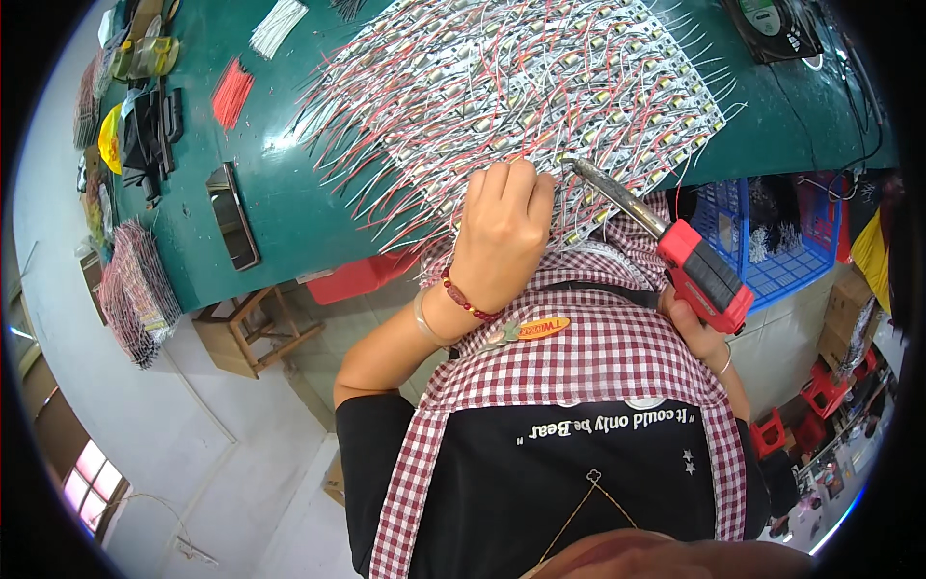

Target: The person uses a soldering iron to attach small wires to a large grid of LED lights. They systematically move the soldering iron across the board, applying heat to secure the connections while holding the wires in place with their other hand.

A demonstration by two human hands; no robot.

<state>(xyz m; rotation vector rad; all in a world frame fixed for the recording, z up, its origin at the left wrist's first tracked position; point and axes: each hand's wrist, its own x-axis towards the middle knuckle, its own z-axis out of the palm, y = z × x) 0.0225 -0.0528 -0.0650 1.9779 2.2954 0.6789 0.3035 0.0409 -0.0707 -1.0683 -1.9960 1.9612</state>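
My right hand (693,328) grips a red and black soldering gun (709,275), whose metal barrel slants up and left. Its dark, bent tip hangs over the near part of a large panel of small circuit boards (540,106). Rows of little metal parts cover this panel, and thin red and white wires stick out from them. Just left of the tip, my left hand (502,227) is closed in a pinch at the boards, back of the hand upward. Its fingertips are among the wires; what they pinch is hidden.
On the green table (280,212) lie a phone (232,217), a red wire bundle (231,94) and a white wire bundle (279,27). A black round device (772,29) stands far right. A blue plastic basket (786,256) is below the table's right edge, a wooden stool (253,333) below the left.
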